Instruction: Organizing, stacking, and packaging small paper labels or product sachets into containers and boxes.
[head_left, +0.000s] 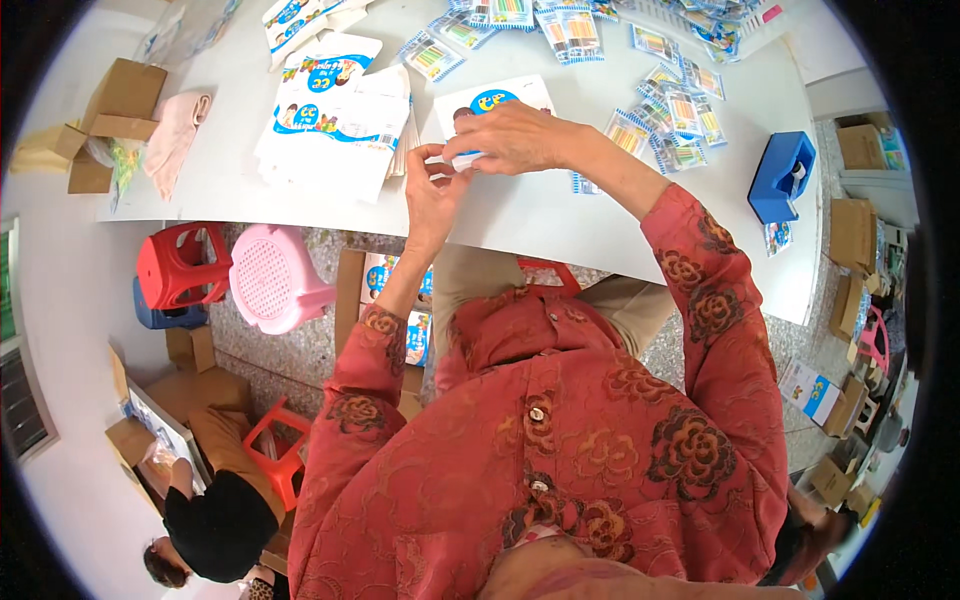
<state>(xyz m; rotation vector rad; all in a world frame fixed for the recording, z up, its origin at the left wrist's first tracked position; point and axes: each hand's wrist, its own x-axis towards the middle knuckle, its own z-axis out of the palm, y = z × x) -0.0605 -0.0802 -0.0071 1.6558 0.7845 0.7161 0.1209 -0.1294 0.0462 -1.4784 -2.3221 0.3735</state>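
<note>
left hand (432, 190): pinching white card packet (492, 103) edge
right hand (515, 137): clamped on packet top
tape dispenser (781, 176): blue, 3 o'clock on surface (560, 215)

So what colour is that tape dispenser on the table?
The tape dispenser is blue, seen in the head view.

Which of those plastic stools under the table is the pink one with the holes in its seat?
The pink stool lies tipped on its side beside the red stool, just left of the person's left hand.
</note>
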